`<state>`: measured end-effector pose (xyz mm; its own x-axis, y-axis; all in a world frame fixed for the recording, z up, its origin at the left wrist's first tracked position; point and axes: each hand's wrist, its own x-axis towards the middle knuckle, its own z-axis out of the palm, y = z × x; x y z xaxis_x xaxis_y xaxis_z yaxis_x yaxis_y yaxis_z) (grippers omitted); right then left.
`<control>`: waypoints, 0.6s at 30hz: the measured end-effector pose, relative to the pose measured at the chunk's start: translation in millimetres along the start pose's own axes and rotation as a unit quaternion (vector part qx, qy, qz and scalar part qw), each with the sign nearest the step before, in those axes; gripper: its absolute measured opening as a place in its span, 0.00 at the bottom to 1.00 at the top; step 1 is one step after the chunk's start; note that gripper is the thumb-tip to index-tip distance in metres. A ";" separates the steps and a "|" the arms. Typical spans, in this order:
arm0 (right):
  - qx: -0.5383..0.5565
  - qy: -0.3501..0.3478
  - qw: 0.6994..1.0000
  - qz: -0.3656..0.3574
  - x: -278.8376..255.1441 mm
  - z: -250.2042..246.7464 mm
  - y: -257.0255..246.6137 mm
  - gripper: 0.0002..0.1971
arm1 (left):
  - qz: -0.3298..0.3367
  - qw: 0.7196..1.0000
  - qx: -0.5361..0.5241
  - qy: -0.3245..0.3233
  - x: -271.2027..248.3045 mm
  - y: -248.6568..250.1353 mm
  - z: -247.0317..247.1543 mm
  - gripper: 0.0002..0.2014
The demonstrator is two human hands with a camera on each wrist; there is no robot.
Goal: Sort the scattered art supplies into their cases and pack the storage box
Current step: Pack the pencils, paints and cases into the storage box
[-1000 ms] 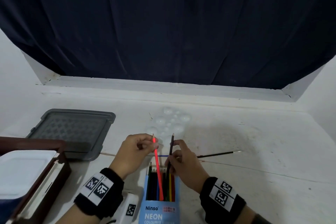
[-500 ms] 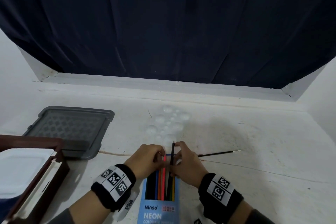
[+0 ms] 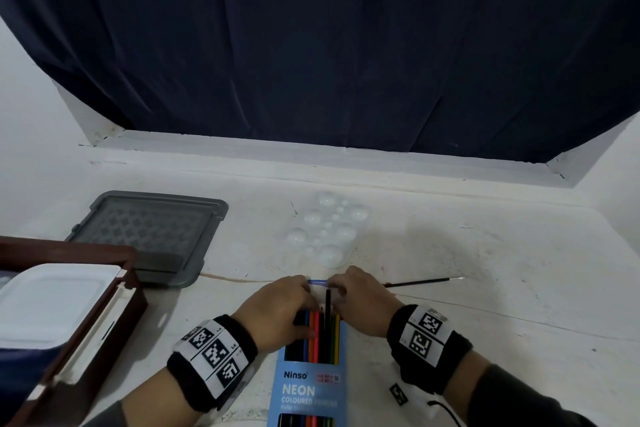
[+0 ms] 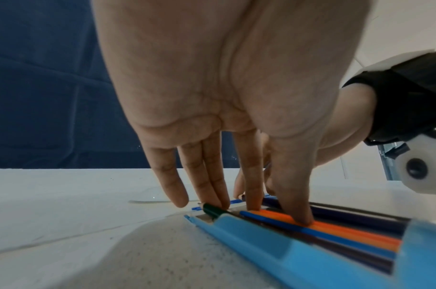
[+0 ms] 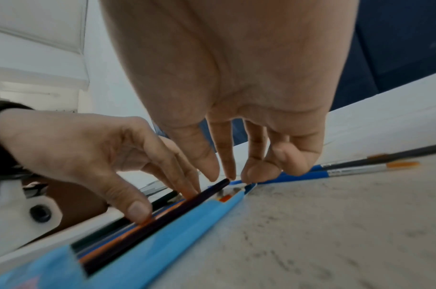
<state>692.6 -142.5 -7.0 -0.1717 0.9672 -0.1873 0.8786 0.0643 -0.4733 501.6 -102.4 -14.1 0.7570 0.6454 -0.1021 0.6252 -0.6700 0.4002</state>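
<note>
A light blue pencil box (image 3: pixel 308 388) lies open on the white table, with several coloured pencils in it. My left hand (image 3: pixel 280 308) lies over the box's open end. Its straight fingers (image 4: pixel 251 195) press on the pencils, and the thumb rests on an orange pencil (image 4: pixel 335 228). My right hand (image 3: pixel 360 302) is at the box's far right corner, a fingertip (image 5: pixel 228 172) touching the end of a dark pencil (image 5: pixel 162 219). This dark pencil (image 3: pixel 327 312) sticks out a little past the others. A blue-handled brush (image 3: pixel 317 282) lies across the table just beyond both hands.
A black brush (image 3: pixel 422 282) lies to the right of my hands. A white paint palette (image 3: pixel 325 229) sits behind them. A grey lid (image 3: pixel 149 236) is at the back left. A brown wooden box (image 3: pixel 86 315) holding a white case (image 3: pixel 52 302) stands at the left edge.
My left hand laid the red-orange pencil down into the box. My right hand slid the dark pencil most of the way in. Both hands sank onto the box.
</note>
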 end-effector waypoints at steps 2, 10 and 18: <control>-0.037 -0.005 0.999 -0.013 -3.9 8.9 5.5 0.16 | 0.005 1.000 0.000 0.004 -2.9 -1.5 2.0 0.19; -0.017 0.025 0.999 -0.017 -22.5 26.3 3.5 0.14 | 0.039 0.992 -0.094 0.077 -16.6 -9.0 0.8 0.13; -0.012 0.009 1.000 0.008 -23.7 31.1 15.3 0.18 | -0.053 0.995 -0.076 0.041 -38.5 -25.9 2.9 0.19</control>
<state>696.3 -172.0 -36.6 -0.1496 0.9725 -0.1786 0.8912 0.0544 -0.4503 456.8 -110.9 -23.1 0.6663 0.7414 -0.0798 0.6602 -0.5368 0.5254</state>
